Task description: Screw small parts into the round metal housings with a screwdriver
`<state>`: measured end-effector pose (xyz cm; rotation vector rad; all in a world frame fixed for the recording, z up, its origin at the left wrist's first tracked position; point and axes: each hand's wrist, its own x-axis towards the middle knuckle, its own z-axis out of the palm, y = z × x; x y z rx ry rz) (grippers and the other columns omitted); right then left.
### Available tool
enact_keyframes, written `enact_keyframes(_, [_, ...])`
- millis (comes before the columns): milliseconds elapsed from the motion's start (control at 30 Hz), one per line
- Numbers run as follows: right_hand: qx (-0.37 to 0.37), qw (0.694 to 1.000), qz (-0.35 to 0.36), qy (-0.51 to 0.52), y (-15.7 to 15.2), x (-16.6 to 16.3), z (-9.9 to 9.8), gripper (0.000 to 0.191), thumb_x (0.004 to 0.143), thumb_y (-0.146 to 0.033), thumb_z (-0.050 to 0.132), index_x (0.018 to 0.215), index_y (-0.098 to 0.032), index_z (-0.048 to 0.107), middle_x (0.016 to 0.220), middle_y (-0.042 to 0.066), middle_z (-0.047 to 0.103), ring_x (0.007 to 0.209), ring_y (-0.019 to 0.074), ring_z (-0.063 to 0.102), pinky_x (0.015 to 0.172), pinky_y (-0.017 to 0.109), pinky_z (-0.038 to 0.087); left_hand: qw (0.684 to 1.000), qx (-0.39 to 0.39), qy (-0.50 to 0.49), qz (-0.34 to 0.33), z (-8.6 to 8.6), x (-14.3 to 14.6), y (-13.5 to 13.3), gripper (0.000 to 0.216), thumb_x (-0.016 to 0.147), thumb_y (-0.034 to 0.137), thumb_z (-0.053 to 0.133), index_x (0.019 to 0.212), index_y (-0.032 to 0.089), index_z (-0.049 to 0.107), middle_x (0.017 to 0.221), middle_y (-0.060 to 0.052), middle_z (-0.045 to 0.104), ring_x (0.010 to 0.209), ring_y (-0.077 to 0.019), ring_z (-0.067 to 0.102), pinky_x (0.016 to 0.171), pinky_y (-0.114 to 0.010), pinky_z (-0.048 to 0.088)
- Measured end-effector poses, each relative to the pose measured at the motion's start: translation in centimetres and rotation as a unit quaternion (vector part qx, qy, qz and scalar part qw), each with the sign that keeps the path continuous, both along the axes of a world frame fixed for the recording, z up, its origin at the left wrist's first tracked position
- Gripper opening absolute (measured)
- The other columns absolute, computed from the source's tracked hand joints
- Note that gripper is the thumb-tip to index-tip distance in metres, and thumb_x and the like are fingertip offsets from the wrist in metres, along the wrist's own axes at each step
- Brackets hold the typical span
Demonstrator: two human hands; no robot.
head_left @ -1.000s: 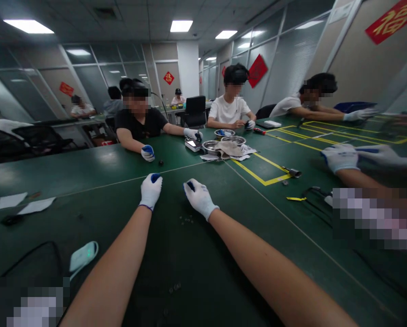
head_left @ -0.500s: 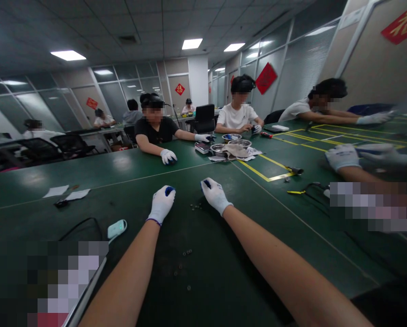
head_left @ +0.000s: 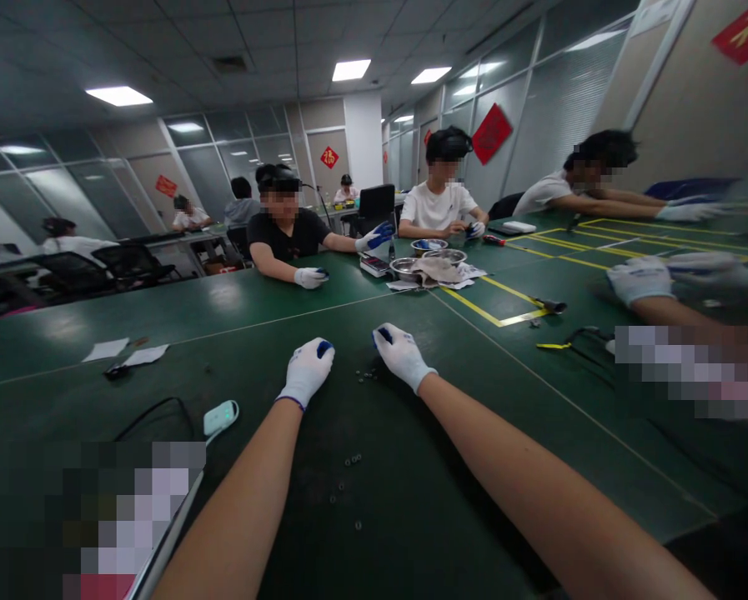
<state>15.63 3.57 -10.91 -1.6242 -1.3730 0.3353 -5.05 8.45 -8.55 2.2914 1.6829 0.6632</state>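
My left hand (head_left: 308, 369), in a white glove with blue on the finger side, is curled closed above the green table. Opposite it, my right hand (head_left: 401, 352) wears a matching glove, its fingers bent in towards the thumb. Whatever either hand holds, if anything, is hidden by the fingers. Several small metal rings that look like nuts (head_left: 366, 377) lie on the table between the hands, closest to the right one. Nearer to me, between my forearms, more of these small rings (head_left: 353, 460) are scattered, with a single ring (head_left: 358, 526) closest.
Metal bowls (head_left: 447, 257) with a cloth (head_left: 437, 270) stand across the green table (head_left: 242, 333). A white cabled device (head_left: 220, 418) lies left of my forearm. Papers (head_left: 147, 356) are further left. A black-handled tool (head_left: 549, 306) lies right, by yellow tape. Co-workers sit opposite and at right.
My left hand has moved slightly right, towards my right hand, which stays nearly in place. The co-worker in black opposite has lifted one gloved hand and curled the other.
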Motion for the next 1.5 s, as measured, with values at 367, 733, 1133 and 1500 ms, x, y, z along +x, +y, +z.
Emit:
enact_keyframes(367, [-0.006, 0.999, 0.017, -0.03, -0.4, -0.2, 0.3, 0.025, 0.097, -0.042, 0.054, 0.085, -0.025, 0.068, 0.083, 0.004, 0.073, 0.079, 0.0219, 0.066, 0.073, 0.031, 0.045, 1.0, -0.003, 0.011, -0.009, -0.1, -0.1, 0.0, 0.026, 0.096, 0.039, 0.058, 0.106, 0.024, 0.075, 0.112, -0.011, 0.079, 0.107, -0.0292, 0.071, 0.092, -0.037, 0.052])
enact_keyframes(733, [-0.009, 0.998, 0.028, -0.06, -0.3, -0.3, 0.0, 0.028, 0.099, -0.043, 0.052, 0.083, -0.025, 0.067, 0.078, 0.004, 0.07, 0.073, 0.0198, 0.062, 0.071, 0.03, 0.043, 1.0, -0.001, 0.013, -0.012, -0.1, -0.1, -0.2, 0.023, 0.095, 0.036, 0.058, 0.103, 0.024, 0.076, 0.11, -0.011, 0.079, 0.104, -0.0281, 0.072, 0.091, -0.036, 0.053])
enact_keyframes(1133, [-0.018, 0.998, 0.034, -0.059, -0.6, -0.7, -0.3, 0.022, 0.099, -0.033, 0.049, 0.094, -0.026, 0.07, 0.087, 0.005, 0.073, 0.083, 0.0218, 0.066, 0.076, 0.03, 0.046, 1.0, -0.01, 0.004, -0.016, -0.1, 0.5, -0.3, 0.021, 0.093, 0.035, 0.062, 0.104, 0.024, 0.077, 0.112, -0.01, 0.079, 0.106, -0.0291, 0.071, 0.094, -0.038, 0.053])
enact_keyframes(1500, [0.0, 0.998, 0.046, -0.049, -0.6, -1.3, -0.4, 0.02, 0.098, -0.034, 0.052, 0.09, -0.025, 0.068, 0.088, 0.005, 0.073, 0.084, 0.0218, 0.065, 0.078, 0.031, 0.047, 0.991, -0.001, -0.007, -0.137, -0.3, 2.3, -1.8, 0.026, 0.091, 0.03, 0.067, 0.114, 0.022, 0.077, 0.121, -0.01, 0.077, 0.114, -0.0282, 0.07, 0.105, -0.039, 0.053])
